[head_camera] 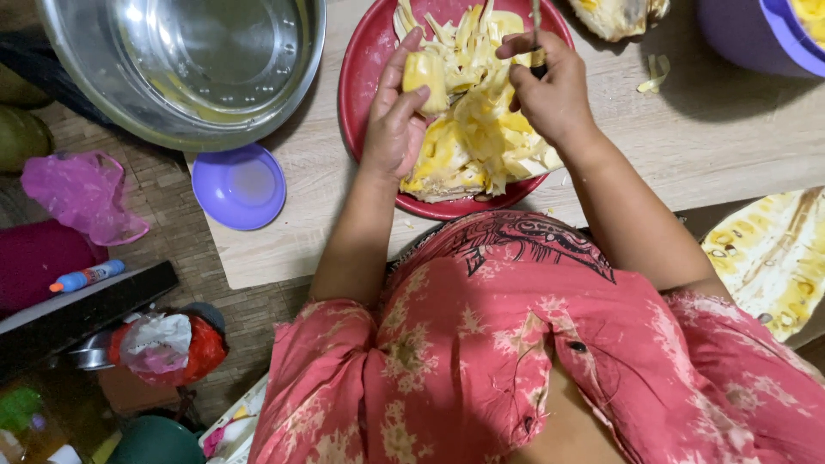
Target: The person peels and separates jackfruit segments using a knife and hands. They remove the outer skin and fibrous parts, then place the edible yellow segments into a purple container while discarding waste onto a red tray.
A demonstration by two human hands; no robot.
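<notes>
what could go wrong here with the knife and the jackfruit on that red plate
1. The right hand grips a knife close to the left hand, which holds a yellow jackfruit pod; a slip could likely nick the fingers.
2. The red plate is heaped with jackfruit pieces; scraps may spill onto the wooden board, as one strip already has.
3. The small purple bowl overhangs the board's edge and could be knocked off.

knife (536,34): blade cut off by the top edge above the right hand (550,94)
purple tub (765,34): right of that hand, cropped at the corner
</notes>
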